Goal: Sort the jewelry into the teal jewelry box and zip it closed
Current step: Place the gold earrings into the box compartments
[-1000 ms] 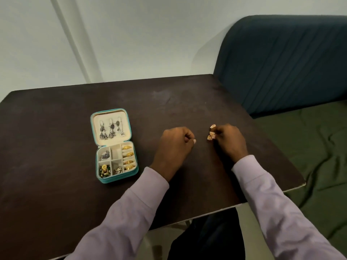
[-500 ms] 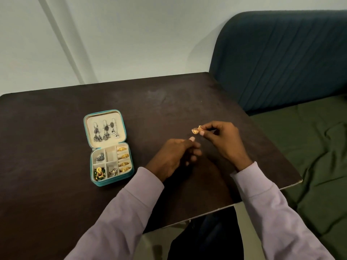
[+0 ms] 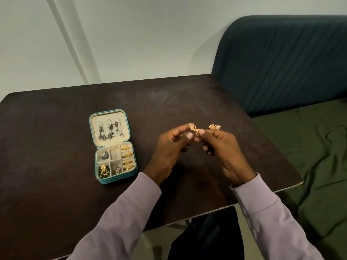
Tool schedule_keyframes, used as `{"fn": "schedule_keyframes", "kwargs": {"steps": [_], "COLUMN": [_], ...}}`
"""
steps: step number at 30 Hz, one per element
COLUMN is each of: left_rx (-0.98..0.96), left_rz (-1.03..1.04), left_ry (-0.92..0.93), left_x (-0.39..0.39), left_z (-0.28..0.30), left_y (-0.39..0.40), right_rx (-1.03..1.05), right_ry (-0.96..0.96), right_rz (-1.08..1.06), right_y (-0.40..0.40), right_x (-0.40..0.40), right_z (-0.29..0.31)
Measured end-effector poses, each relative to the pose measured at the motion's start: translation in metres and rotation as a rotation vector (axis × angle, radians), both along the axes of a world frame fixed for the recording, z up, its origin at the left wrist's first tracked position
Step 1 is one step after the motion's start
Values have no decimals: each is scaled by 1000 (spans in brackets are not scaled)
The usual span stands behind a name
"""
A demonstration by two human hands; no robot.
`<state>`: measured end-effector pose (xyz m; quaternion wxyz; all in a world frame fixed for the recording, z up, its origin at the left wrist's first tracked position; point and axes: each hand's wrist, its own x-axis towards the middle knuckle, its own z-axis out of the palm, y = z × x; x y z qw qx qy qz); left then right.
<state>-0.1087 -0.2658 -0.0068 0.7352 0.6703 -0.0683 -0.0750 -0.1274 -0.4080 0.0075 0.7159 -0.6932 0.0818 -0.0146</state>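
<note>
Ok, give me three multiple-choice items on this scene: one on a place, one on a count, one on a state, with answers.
1. Where is the box on the table?
A. left of both hands
B. between the hands
C. right of both hands

2. How many gold rings sit in the box's right-hand column?
A. two
B. four
C. six

3. What state is the box in?
A. zipped shut
B. open, lid laid back
C. upside down

Answers: 1 A, it lies left of the left hand and right hand. 2 B, four show, one above another. 3 B, the lid's earrings and the compartments show.
</note>
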Motion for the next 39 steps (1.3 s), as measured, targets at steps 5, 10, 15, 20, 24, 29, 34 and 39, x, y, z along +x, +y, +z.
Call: {"fn": "schedule_keyframes", "kwargs": {"steps": [5, 10, 15, 20, 24, 29, 34, 39], "left_rx": [-23, 62, 75, 108, 200, 266, 284, 281], "left_rz": [-19, -47, 24, 100, 130, 151, 158, 169], "left_ry": [-19, -63, -113, -168, -182, -174, -160, -159], "left_x": [1, -1, -3, -2, 0, -1, 0, 0], "left_z": [5, 5, 5, 12, 14, 14, 15, 13], "left_y": [4, 9, 9, 14, 21, 25, 27, 32], "right_rx": [235, 465, 268, -364, -964, -1349, -1406, -954], "right_ry": [171, 371, 333, -4, -152, -132, -152, -90], "right_rz": [58, 125, 150, -50, -124, 78, 113, 15], "right_y": [3, 4, 4, -24, -58, -66, -61, -54], "right_x": [2, 2, 6, 34, 69, 88, 91, 87], "right_z": [-5, -8, -16, -27, -37, -37, -37, -36]}}
